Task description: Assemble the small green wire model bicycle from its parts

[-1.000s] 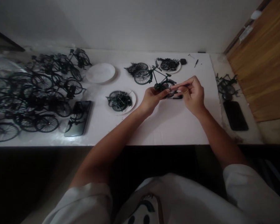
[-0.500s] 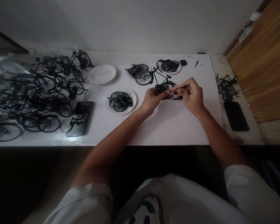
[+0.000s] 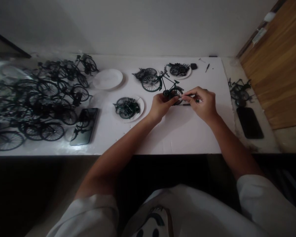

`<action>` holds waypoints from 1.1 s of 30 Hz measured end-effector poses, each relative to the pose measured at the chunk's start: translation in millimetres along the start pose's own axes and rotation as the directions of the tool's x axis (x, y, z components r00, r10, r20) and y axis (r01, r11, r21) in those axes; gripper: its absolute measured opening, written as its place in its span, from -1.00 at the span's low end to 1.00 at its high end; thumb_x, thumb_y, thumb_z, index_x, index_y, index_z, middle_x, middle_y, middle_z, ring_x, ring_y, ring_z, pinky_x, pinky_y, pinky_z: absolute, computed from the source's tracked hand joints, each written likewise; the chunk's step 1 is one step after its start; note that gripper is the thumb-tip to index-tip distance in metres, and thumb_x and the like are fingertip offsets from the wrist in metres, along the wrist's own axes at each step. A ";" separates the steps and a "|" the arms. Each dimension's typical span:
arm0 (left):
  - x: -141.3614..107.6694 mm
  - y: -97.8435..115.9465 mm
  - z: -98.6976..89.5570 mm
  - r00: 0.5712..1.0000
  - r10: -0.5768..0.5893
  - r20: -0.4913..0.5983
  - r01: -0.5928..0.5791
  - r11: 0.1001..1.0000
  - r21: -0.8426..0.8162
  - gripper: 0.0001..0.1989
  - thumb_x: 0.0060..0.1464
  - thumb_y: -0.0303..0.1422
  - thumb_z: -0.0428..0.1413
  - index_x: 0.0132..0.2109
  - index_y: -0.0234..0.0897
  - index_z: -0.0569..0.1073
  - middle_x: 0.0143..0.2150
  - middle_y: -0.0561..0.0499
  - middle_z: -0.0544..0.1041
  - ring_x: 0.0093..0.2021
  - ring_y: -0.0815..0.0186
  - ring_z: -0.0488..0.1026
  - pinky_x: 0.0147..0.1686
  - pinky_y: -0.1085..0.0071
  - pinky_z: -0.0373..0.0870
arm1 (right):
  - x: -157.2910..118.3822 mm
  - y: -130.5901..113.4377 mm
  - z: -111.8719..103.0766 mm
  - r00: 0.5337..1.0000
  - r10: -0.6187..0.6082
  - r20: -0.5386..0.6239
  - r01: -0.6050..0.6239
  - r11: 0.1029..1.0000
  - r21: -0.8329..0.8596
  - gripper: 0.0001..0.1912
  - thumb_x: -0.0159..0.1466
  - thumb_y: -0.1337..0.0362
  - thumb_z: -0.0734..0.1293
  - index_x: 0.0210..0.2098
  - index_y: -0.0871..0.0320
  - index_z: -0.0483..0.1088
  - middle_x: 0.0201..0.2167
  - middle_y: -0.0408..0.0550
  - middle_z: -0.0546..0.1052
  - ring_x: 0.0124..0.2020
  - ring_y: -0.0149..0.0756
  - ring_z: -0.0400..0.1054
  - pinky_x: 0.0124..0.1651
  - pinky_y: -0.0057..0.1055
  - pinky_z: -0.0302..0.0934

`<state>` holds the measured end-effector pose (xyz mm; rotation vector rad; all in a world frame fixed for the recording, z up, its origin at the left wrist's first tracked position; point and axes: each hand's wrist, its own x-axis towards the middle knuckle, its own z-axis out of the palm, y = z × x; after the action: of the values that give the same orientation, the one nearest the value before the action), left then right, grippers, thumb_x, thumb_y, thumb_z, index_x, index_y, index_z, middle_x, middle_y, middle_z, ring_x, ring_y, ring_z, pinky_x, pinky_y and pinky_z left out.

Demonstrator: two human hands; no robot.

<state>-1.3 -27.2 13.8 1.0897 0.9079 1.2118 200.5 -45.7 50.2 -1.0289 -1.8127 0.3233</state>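
Observation:
A dark green model bicycle (image 3: 163, 83) is held up over the white board, its front wheel to the left and its rear wheel to the right. My left hand (image 3: 160, 107) is closed around the lower part of the rear wheel, thumb across the spokes. At the right side of that wheel my right hand (image 3: 201, 100) is closed in a pinch, its thumb and forefinger tips together near the hub. What sits between those fingertips is too small to make out. Below the hands a thin dark object (image 3: 186, 105) partly shows.
Many finished-looking model bicycles (image 3: 49, 89) crowd the left. Around me lie a white plate (image 3: 108, 79), a paper plate of bicycle parts (image 3: 140, 113), another parts plate (image 3: 184, 77), a phone (image 3: 88, 128), a black phone (image 3: 249, 123) and a small screwdriver (image 3: 207, 67).
The bicycle has shifted slightly left and down. My right hand has moved a little right and down, its fingers drawing together into a tighter pinch.

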 end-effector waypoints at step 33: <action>1.1 2.9 1.7 0.980 0.163 -0.116 -0.149 0.982 0.119 -0.74 0.06 -0.31 0.47 -0.13 -0.28 0.66 -0.11 -0.12 0.75 -0.11 0.21 0.68 0.01 0.24 0.65 | -2.2 10.0 0.6 1.000 -0.014 0.016 0.016 0.989 -0.144 -0.67 0.44 -0.08 0.51 -0.25 0.03 0.70 -0.27 0.00 0.77 -0.36 -0.16 0.61 -0.19 -0.18 0.51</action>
<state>-0.3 -26.3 17.1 1.2015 1.0101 1.3858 205.4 -41.2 42.3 -1.1144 -1.8782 0.1935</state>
